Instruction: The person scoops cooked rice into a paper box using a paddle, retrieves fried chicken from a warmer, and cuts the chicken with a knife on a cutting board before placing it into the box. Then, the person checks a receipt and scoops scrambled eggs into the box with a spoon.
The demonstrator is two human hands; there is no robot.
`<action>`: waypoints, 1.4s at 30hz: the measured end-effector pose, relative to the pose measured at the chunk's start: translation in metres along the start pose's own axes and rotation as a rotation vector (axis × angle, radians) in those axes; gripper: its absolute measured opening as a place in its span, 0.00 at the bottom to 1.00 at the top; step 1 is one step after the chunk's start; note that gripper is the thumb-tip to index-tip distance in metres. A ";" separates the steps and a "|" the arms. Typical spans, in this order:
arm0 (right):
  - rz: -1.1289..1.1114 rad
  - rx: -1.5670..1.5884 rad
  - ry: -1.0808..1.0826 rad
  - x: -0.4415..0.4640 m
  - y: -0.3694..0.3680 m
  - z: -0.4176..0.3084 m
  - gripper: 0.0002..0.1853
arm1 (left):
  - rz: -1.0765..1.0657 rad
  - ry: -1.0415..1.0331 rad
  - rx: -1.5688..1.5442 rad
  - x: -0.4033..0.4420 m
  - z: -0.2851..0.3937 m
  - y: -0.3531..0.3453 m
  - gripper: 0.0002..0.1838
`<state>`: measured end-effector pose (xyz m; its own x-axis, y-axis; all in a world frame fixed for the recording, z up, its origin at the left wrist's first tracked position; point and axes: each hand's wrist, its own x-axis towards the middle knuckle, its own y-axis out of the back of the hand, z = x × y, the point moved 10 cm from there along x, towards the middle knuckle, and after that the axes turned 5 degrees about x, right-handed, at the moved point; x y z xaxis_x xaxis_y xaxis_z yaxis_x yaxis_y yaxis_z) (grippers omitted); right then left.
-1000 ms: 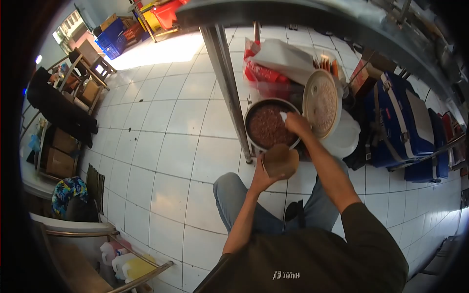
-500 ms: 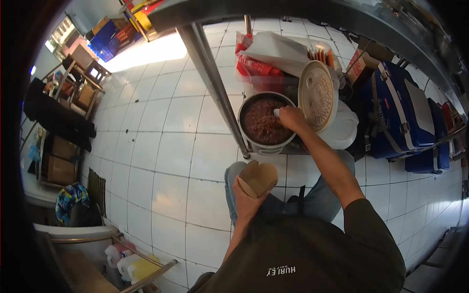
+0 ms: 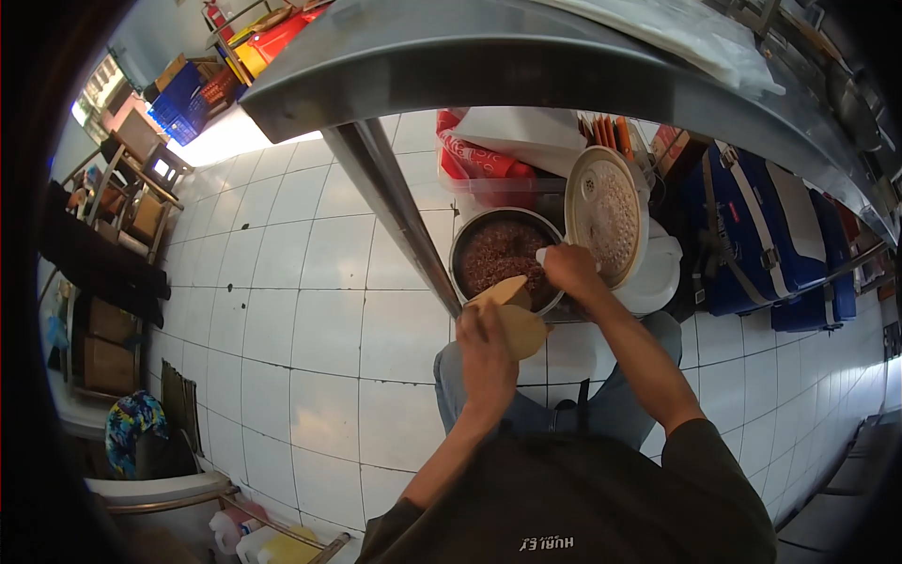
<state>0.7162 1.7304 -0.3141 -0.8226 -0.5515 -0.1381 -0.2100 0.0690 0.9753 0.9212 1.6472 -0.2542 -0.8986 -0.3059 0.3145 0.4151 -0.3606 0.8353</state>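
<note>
Cooked reddish-brown rice (image 3: 498,246) fills much of a round pot (image 3: 458,273) on the floor below the table. My left hand (image 3: 486,352) grips a brown paper food box (image 3: 522,331), tilted with its mouth toward the pot and overlapping the pot's near rim. At the pot's right edge, my right hand (image 3: 570,270) is closed around a white serving spoon (image 3: 541,256). Only a small white part of the spoon shows; its exact shape is hidden. Rice is heaped close to that hand, by the box opening. The perforated round lid (image 3: 609,216) leans upright beside the pot.
A steel table (image 3: 489,66) overhangs the pot, its leg (image 3: 395,207) standing just left. Behind the pot is a clear plastic bin (image 3: 456,179) with red packaging. Blue insulated bags (image 3: 752,226) stand at right. White tiled floor (image 3: 310,320) extends left, toward a person's dark-clothed legs (image 3: 103,254).
My left hand has raised the box forward to the pot's rim and tipped it. My right hand has shifted slightly toward the near right edge. The camera view has tilted up.
</note>
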 end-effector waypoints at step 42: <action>0.108 1.016 -0.061 -0.052 0.012 0.027 0.16 | 0.058 0.378 -0.554 -0.017 -0.058 -0.041 0.59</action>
<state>0.7424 1.7821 -0.2996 -0.8831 -0.4596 -0.0946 -0.4588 0.8035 0.3793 0.9276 1.6164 -0.3196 -0.8029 -0.5896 0.0876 0.5632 -0.7023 0.4354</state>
